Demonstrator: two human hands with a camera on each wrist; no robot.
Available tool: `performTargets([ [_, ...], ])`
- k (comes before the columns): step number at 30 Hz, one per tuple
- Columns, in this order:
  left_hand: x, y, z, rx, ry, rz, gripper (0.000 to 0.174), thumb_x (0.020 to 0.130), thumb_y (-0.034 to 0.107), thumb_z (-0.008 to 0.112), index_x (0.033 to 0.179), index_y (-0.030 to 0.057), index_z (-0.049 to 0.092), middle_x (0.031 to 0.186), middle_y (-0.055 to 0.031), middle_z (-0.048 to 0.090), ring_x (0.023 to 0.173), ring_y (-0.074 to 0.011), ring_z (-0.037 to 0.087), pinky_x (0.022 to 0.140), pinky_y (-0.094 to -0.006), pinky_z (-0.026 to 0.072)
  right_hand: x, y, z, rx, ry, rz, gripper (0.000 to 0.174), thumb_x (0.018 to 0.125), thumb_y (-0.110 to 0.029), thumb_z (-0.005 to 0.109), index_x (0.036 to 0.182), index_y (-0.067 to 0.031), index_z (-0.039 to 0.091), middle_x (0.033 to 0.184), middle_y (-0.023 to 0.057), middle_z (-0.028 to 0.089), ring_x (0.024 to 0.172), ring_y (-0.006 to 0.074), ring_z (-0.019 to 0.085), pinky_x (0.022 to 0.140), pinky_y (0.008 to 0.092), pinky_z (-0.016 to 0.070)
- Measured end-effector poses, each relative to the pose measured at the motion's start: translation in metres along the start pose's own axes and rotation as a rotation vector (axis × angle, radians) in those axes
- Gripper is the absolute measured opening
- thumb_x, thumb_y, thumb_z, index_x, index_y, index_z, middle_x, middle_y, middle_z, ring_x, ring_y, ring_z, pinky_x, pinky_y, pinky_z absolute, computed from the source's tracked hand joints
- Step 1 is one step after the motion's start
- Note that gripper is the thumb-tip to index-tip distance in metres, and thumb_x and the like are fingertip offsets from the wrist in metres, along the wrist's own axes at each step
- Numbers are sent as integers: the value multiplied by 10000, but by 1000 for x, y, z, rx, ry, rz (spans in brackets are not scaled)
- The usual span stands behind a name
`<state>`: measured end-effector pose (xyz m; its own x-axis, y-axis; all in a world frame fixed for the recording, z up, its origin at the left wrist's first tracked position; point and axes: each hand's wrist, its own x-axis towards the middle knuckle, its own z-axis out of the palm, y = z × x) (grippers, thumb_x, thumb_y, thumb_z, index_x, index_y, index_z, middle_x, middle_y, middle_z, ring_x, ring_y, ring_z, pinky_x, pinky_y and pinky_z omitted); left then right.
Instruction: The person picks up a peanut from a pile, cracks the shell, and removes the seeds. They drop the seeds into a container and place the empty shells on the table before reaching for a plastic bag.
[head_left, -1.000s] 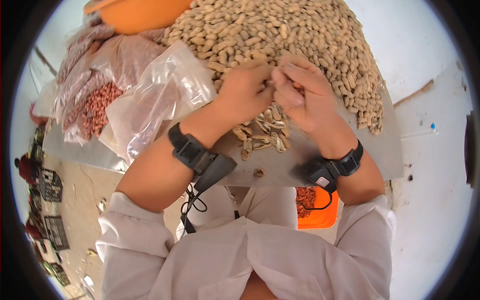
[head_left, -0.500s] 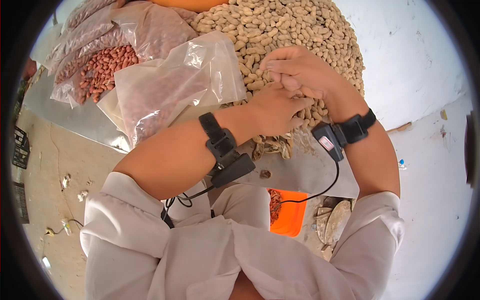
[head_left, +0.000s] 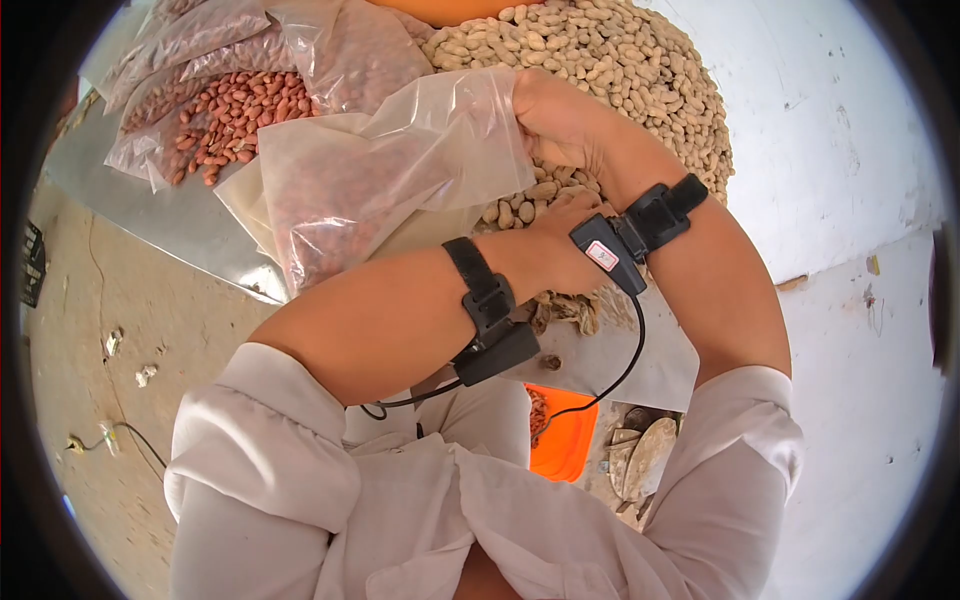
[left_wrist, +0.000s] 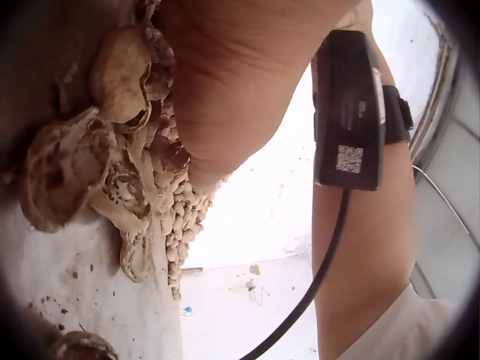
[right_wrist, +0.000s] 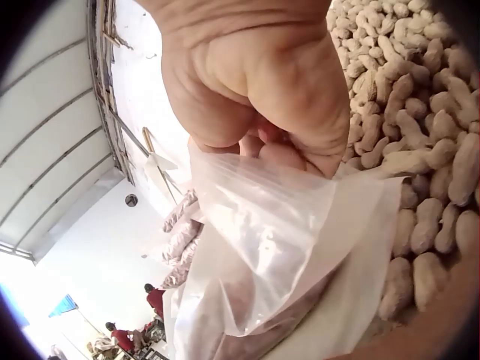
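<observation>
My right hand (head_left: pixel 555 115) is at the mouth of a clear plastic bag (head_left: pixel 345 185) with reddish peanut kernels inside. In the right wrist view its fingers curl into the opening, and a bit of red, like a peanut kernel (right_wrist: pixel 266 133), shows in the palm; the fingertips are hidden by the bag. My left hand (head_left: pixel 560 240) is low at the near edge of the heap of unshelled peanuts (head_left: pixel 640 70), under the right forearm. Split peanut shells (left_wrist: pixel 64 169) lie close to its thumb in the left wrist view. Whether its fingers hold a peanut I cannot tell.
More filled bags (head_left: pixel 205 45) and loose red kernels (head_left: pixel 240 115) lie at the back left. An orange basin (head_left: pixel 450 10) stands behind the heap. Below the metal table's front edge is an orange container (head_left: pixel 565 435). A cable (head_left: pixel 620 380) hangs from the right wrist camera.
The hands were together over the heap, then parted. My right hand has moved left to the bag's mouth; my left hand has dropped toward the heap's near edge. The head view has shifted.
</observation>
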<state>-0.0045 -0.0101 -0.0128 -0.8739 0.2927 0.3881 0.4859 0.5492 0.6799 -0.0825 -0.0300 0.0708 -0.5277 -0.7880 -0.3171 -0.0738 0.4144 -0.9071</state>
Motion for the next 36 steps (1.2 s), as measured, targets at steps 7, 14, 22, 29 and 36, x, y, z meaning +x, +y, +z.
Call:
performTargets([
  [7,1,-12,8,-215,47,72,387,786,367,568,1101,141,567,1127,-103,538,1149,-270,402,1004,-387,297,-17,-30,18,-5,-136,-112,266,890,-135,497,1071,59,519,996,108,590,879,188,607,790,333,526],
  [14,-4,-6,7,42,288,209,343,659,178,679,978,80,602,945,-91,557,993,-308,513,860,-382,431,-51,-35,1,-231,-15,-237,346,903,-183,515,1152,58,513,1074,134,590,934,182,607,800,301,525],
  [22,12,-11,-10,498,278,-61,184,726,158,593,892,97,642,899,-75,566,899,-262,554,742,-384,478,-110,7,-59,-268,256,-198,265,873,-177,565,1072,-6,604,961,72,627,835,134,600,731,254,504],
  [29,12,-13,-12,422,200,-79,203,750,117,572,937,100,648,906,-84,573,890,-273,565,739,-378,480,-159,66,-78,-557,468,-144,143,828,-81,602,950,-17,640,817,40,641,744,102,578,675,245,471],
  [36,17,-24,-4,256,247,58,224,755,111,585,967,95,658,815,-95,604,765,-281,585,697,-374,474,-151,114,-80,-954,494,-145,157,685,-97,655,801,6,629,749,135,622,701,261,604,647,328,470],
])
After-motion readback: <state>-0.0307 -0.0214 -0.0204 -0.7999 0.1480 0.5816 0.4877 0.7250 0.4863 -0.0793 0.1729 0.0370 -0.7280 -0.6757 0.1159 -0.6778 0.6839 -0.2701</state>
